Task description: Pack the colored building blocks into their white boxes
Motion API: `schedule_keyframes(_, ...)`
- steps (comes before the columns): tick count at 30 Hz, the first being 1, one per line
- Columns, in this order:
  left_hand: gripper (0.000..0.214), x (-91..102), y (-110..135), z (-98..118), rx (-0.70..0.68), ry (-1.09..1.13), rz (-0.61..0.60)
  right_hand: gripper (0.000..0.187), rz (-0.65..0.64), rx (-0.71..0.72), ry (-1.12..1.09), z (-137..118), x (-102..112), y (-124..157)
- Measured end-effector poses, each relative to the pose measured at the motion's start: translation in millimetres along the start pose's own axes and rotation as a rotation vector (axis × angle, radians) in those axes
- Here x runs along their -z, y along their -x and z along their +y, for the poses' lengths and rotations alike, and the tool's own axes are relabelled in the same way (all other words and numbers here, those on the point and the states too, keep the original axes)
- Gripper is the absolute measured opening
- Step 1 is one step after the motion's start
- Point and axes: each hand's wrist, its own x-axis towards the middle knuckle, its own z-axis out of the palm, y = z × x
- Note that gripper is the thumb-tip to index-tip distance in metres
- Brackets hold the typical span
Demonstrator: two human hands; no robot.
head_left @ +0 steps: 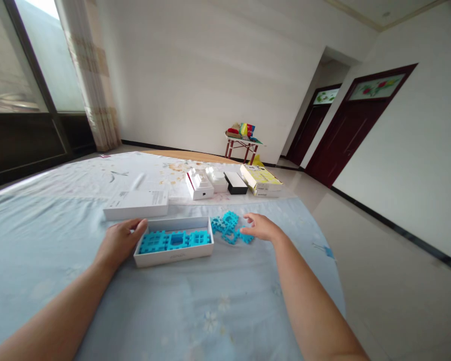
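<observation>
An open white box sits on the table in front of me, with several blue interlocking plastic blocks lying flat inside. My left hand is at the box's left end, fingers bent and thumb at the rim, steadying it; the fingertips are partly hidden. To the right of the box is a loose pile of blue interlocking blocks on the cloth. Over the pile's right side, my right hand reaches in with thumb and fingers apart, holding nothing.
A white box lid lies behind the open box. Farther back stand small white boxes, a black-sided box and yellow boxes. A floral cloth covers the round table. A small side table stands against the wall.
</observation>
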Motion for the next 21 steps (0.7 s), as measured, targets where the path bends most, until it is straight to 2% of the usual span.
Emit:
schedule_keyframes(3,0.047,0.9,0.2,-0.1,0.006,-0.030,-0.017,0.072,-0.093,0.016,0.065,1.8,-3.2,0.6)
schedule_keyframes(7,0.048,-0.4,0.3,-3.0,0.002,-0.036,-0.019,0.066,-0.149,0.041,0.123,0.9,-4.2,-0.2)
schedule_keyframes(14,0.047,-1.0,0.7,-2.6,0.003,-0.024,-0.012,0.069,0.031,0.065,-0.040,-11.0,-2.3,1.3)
schedule_keyframes(21,0.046,-0.9,1.3,-3.0,-0.005,-0.018,-0.013,0.071,-0.015,0.158,-0.051,-40.4,-18.4,4.3)
